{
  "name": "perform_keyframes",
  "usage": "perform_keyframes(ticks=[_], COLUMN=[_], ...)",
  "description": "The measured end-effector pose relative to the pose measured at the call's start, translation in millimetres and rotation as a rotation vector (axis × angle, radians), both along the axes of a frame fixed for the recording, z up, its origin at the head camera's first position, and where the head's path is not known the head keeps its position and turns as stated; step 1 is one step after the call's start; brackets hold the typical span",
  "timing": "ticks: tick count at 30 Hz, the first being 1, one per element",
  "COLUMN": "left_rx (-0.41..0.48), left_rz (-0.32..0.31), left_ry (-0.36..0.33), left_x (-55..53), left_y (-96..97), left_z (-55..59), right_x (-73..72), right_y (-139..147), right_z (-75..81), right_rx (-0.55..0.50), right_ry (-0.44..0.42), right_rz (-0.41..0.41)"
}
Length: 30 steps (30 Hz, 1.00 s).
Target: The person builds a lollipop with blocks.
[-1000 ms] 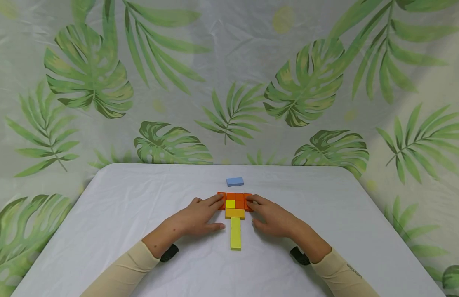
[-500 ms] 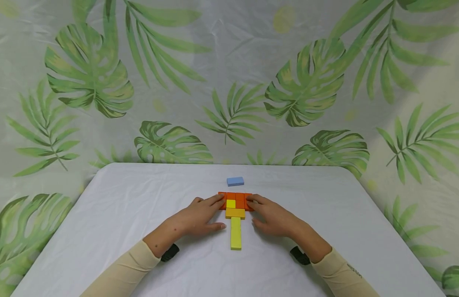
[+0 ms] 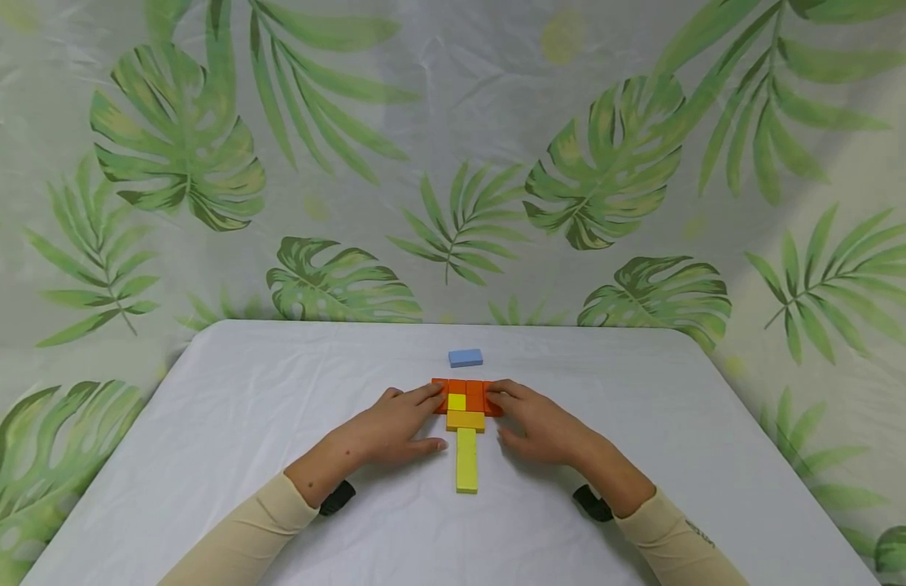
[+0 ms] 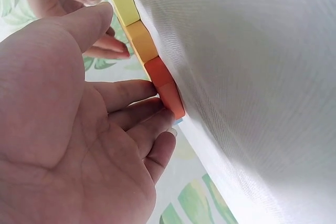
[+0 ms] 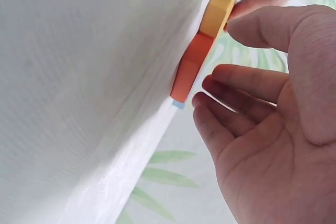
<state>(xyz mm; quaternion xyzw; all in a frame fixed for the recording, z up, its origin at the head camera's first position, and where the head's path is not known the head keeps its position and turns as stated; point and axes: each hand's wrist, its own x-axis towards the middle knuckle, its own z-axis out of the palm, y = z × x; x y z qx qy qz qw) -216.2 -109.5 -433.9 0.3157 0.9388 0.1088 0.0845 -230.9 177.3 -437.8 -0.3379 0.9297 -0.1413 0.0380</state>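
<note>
Flat wooden blocks lie joined on the table at the centre of the head view. Across the top runs a row of orange-red blocks [image 3: 475, 395], with a small yellow square [image 3: 457, 402] among them. Below sit an amber block [image 3: 465, 421] and a long yellow-green block [image 3: 466, 464] pointing toward the person. My left hand [image 3: 388, 428] touches the left end block [image 4: 167, 92] with extended fingertips, its thumb apart. On the opposite side, my right hand [image 3: 546, 426] has relaxed fingers at the right end block [image 5: 191, 64]; whether they touch it is hard to tell.
A blue block [image 3: 465, 358] lies by itself beyond the row. White cloth [image 3: 291, 366] covers the table, and a leaf-patterned curtain [image 3: 467, 122] hangs behind its far edge. Dark wrist devices [image 3: 338, 498] show under both forearms.
The narrow gap beside the left end block has closed, as that block shifted slightly right with my left fingers. My right hand stays almost still.
</note>
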Motion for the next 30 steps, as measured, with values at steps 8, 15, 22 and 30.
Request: perform_keyframes(ticks=[8, 15, 22, 30], left_rx=[-0.003, -0.008, -0.015, -0.021], left_rz=[0.001, 0.005, 0.009, 0.007], left_ry=[0.010, 0.012, 0.006, 0.014], left_x=[-1.9, -4.6, -4.7, -4.2], left_y=[1.9, 2.1, 2.6, 3.5], left_z=[-0.3, -0.1, 1.1, 1.8], right_x=[-10.0, -23.3, -38.0, -55.3], right_y=[-6, -13, -21, -34], right_z=[2.0, 6.3, 6.5, 1.6], right_rx=[-0.024, -0.051, -0.077, -0.053], right_ry=[0.047, 0.052, 0.014, -0.006], right_rz=[-0.002, -0.031, -0.058, -0.069])
